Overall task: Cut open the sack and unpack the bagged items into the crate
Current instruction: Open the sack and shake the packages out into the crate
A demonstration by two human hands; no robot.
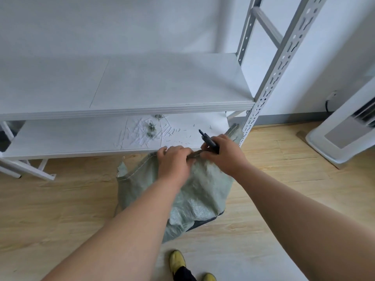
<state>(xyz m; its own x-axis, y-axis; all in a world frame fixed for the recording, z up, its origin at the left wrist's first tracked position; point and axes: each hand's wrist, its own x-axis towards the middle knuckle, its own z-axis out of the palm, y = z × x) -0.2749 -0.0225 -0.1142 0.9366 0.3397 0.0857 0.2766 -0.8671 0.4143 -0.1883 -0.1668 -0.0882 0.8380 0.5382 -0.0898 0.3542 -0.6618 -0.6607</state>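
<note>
A pale green woven sack stands on the wooden floor, leaning against the front of the lowest shelf. My left hand grips the sack's stitched top edge near its middle. My right hand is just to the right of it, closed around a dark utility knife whose tip points up and to the left over the shelf. Something dark shows under the sack's lower right edge. I cannot see what the sack contains, and no crate is in view.
A white metal shelving rack stands ahead, its slotted upright just right of the sack. The lowest shelf carries cut thread scraps and green fibre bits. A white appliance stands at right. My yellow shoes are below.
</note>
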